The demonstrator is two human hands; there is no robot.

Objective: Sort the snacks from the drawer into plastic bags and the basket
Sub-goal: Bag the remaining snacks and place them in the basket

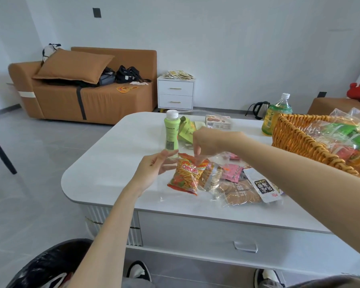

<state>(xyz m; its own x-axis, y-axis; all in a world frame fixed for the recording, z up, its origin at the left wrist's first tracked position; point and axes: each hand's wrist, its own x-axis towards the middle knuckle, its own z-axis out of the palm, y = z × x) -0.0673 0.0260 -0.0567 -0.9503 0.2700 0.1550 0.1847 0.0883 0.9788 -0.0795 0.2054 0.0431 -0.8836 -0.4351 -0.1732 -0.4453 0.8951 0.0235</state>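
An orange snack packet (186, 175) lies inside a clear plastic bag (164, 190) on the white table (112, 154). My left hand (154, 169) pinches the bag's top edge at its left side. From the right, my right hand (210, 142) pinches the top of the bag just above the orange packet. Beside it lie a pink packet (233, 172), a pack of round biscuits (239, 192) and a white-and-black packet (262, 188). The wicker basket (299, 142) at the right holds bagged green and red snacks.
A green bottle (171, 132), a green carton (186, 129) and a biscuit box (218, 122) stand behind my hands. A large tea bottle (275, 115) is beside the basket. The table's drawer (245, 235) is closed below. A sofa and a small cabinet stand farther back.
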